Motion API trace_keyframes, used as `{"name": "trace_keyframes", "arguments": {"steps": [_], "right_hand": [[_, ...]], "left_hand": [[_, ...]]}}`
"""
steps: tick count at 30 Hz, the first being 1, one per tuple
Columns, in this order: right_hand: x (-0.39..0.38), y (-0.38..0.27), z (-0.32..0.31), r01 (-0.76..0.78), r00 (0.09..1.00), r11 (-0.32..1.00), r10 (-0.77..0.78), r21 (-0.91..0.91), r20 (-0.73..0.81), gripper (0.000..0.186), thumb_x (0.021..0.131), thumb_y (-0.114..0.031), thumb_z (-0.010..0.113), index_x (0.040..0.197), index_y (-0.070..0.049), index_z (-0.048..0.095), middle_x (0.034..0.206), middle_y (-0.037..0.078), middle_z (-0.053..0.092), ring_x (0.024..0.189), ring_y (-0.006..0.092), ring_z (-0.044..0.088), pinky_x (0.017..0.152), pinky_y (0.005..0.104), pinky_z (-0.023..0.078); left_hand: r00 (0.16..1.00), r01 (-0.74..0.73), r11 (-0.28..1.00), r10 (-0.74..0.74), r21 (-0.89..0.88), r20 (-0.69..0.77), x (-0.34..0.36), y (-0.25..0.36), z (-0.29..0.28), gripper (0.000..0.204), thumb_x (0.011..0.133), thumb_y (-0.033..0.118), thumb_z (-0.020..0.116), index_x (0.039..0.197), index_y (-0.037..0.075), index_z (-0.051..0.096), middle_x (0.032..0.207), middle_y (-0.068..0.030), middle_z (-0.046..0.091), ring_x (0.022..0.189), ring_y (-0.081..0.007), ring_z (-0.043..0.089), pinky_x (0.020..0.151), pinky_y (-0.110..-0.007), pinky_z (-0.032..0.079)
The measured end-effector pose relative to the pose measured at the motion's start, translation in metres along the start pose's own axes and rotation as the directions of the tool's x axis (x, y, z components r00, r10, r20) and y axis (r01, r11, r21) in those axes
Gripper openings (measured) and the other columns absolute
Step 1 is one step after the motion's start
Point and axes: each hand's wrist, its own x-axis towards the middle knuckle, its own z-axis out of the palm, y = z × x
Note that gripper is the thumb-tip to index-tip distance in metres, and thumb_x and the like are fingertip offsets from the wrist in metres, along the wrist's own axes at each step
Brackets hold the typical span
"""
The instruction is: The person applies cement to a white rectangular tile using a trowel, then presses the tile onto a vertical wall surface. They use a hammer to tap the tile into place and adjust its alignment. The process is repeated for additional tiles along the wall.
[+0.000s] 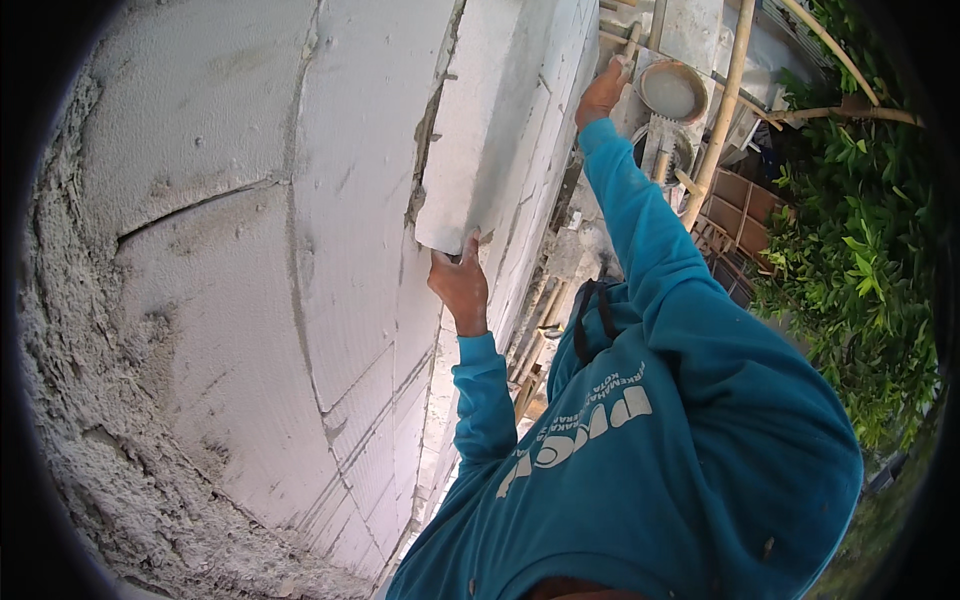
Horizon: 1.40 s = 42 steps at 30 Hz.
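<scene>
A long pale lightweight concrete block [470,130] stands out from the white block wall [350,130], with a rough dark gap along its left side. My left hand [461,290] is closed on its near end, the thumb lying on its face and the other fingers tucked at the lower edge. My right hand [602,95] reaches far forward beside a round bowl [672,92] of grey liquid or wet mix. Its fingers are bent closed near a short pale rod-like piece; what they hold, if anything, I cannot make out.
Bamboo poles [722,120] of a scaffold stand on the right, with a second dark round container [680,155] near the bowl. Rough mortar [80,400] edges the wall on the left. Green leafy branches [850,290] and brown tiles [738,210] lie beyond the poles.
</scene>
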Motion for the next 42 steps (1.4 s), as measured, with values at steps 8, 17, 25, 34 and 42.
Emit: {"name": "trace_keyframes", "arguments": {"steps": [8,17,25,34,42], "right_hand": [[-0.064,0.096,0.036,-0.022,0.994,0.989,0.037,-0.147,0.099,0.087,0.096,-0.051,0.046,0.156,-0.003,0.005,0.163,0.02,0.006,0.15,0.0354,0.011,0.121,0.042,0.012],[-0.036,0.049,0.024,-0.066,0.995,0.907,0.091,-0.416,0.041,0.084,0.099,-0.053,0.036,0.156,-0.001,0.004,0.163,0.022,0.005,0.151,0.0361,0.004,0.121,0.0492,0.007],[-0.033,0.051,0.043,-0.107,0.924,0.8,0.3,-0.59,0.239,0.086,0.097,-0.058,0.034,0.156,-0.002,0.004,0.162,0.023,0.005,0.149,0.0452,0.001,0.118,0.0587,0.007],[0.049,0.066,-0.249,-0.204,0.977,0.872,0.207,-0.446,-0.044,0.031,0.094,-0.015,0.057,0.119,0.002,0.059,0.084,0.015,0.072,0.065,0.018,0.07,0.055,0.0297,0.055],[0.153,0.185,-0.573,-0.631,0.636,0.752,0.362,-0.19,-0.681,0.02,0.089,-0.007,0.059,0.108,-0.002,0.058,0.084,0.015,0.07,0.058,0.0255,0.067,0.05,0.0354,0.058]], "left_hand": [[0.995,-0.071,0.997,0.072,0.019,-0.067,0.005,-0.005,0.012,0.039,0.084,0.022,0.077,0.11,-0.006,0.066,0.096,-0.0174,0.073,0.084,-0.0228,0.071,0.076,-0.035,0.053],[0.999,-0.026,1.0,0.026,0.007,-0.021,0.006,-0.014,0.006,0.034,0.083,0.011,0.077,0.109,-0.007,0.066,0.096,-0.0176,0.073,0.081,-0.0236,0.071,0.073,-0.034,0.055],[0.993,-0.105,0.985,0.11,0.138,-0.031,0.007,-0.018,0.005,0.034,0.081,0.011,0.079,0.104,-0.01,0.066,0.094,-0.0222,0.073,0.078,-0.0274,0.072,0.071,-0.036,0.055],[0.956,-0.143,0.893,0.237,0.426,-0.174,-0.034,0.012,-0.045,0.023,0.095,0.013,0.065,0.113,-0.001,0.07,0.081,-0.0128,0.073,0.062,-0.015,0.067,0.053,-0.028,0.054],[0.63,-0.604,0.372,0.764,0.705,0.137,0.048,0.048,0.026,0.062,0.096,0.052,0.052,0.135,0.004,0.056,0.137,-0.0198,0.055,0.124,-0.0344,0.056,0.104,-0.051,0.05]]}}
